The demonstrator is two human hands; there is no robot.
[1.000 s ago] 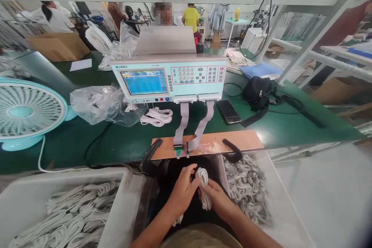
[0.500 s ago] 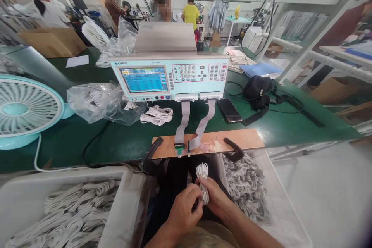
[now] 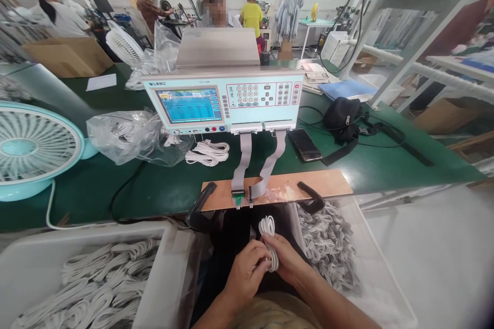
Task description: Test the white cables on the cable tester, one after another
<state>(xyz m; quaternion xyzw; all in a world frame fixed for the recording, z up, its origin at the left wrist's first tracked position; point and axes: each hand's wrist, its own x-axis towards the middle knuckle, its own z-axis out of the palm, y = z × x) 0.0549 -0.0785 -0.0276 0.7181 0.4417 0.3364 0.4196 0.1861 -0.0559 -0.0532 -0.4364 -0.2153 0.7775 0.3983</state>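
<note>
Over my lap, a coiled white cable (image 3: pixel 267 226) is held between both hands. My right hand (image 3: pixel 287 259) is closed round the coil from the right side. My left hand (image 3: pixel 249 267) pinches at the coil's lower left with bent fingers; what lies exactly between the fingertips is hidden. In front of the hands, two small connectors on grey ribbon cables (image 3: pixel 241 164) stick out over the edge of a wooden board (image 3: pixel 283 185). The ribbons run up to a test instrument (image 3: pixel 262 97) with a lit blue screen.
White bins of coiled cables stand at left (image 3: pixel 160 252) and right (image 3: pixel 370 236). Black clamps (image 3: pixel 312 198) hold the board to the green table (image 3: pixel 165 190). A fan (image 3: pixel 34 146), plastic bag (image 3: pixel 123 136), phone (image 3: pixel 304 145) and black pouch (image 3: pixel 343 118) lie on it. Several people are beyond.
Both hands keep hold of the coiled cable in nearly the same place. My left fingers have shifted slightly at its lower end. The view has moved a little.
</note>
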